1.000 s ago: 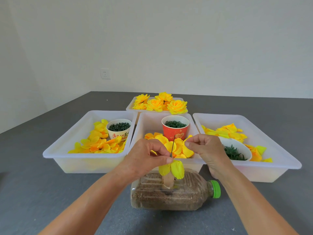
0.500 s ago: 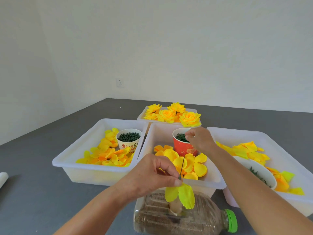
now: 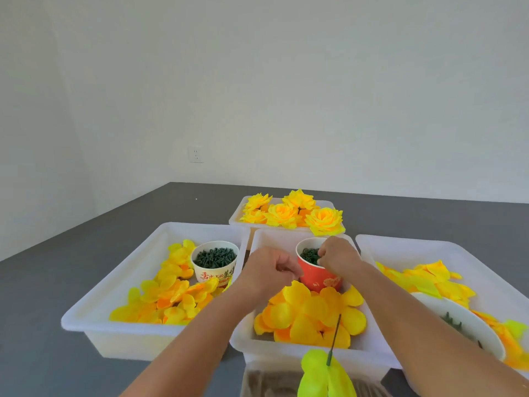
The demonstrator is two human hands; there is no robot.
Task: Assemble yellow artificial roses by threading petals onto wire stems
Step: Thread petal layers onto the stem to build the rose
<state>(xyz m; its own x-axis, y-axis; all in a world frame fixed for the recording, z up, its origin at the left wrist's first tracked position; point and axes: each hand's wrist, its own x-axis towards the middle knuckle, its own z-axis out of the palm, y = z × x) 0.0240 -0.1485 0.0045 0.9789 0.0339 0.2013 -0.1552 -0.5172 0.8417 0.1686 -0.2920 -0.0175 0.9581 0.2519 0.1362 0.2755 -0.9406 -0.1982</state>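
The right hand dips its curled fingers into the red cup; whether they grip anything I cannot tell. The left hand hovers beside it, curled, apparently empty. The stem stands alone through its petal, nearest me.

Both bare forearms reach forward — hands close together, not touching.
The left hand is loosely curled, knuckles up; the right hand bends down at the wrist, fingertips pinched together.
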